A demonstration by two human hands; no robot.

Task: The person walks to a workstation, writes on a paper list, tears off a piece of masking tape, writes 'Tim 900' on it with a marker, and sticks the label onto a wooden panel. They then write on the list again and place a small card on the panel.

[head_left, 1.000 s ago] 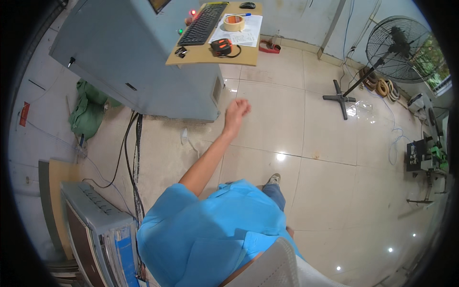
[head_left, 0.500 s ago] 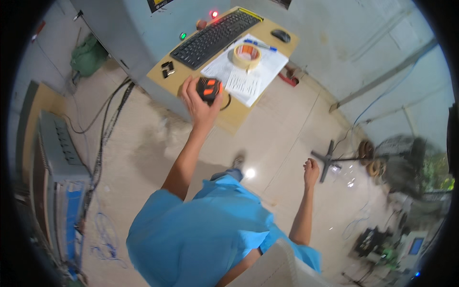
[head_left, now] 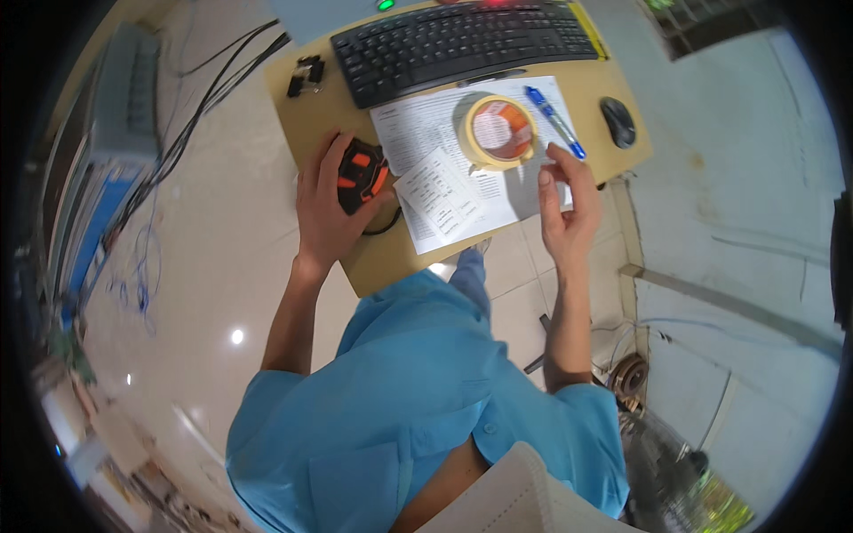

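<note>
Left fingers (head_left: 331,163) — around one tape measure (head_left: 359,175)

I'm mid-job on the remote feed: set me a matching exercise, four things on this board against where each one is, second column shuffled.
Things:
1. tape measure
2. tape roll
3. mouse
4. black clips

Places:
A. to the right of the blue pen
B. beside the left end of the keyboard
C. has the left hand around it
D. on the printed papers

Right pairs: 1-C, 2-D, 3-A, 4-B
</note>
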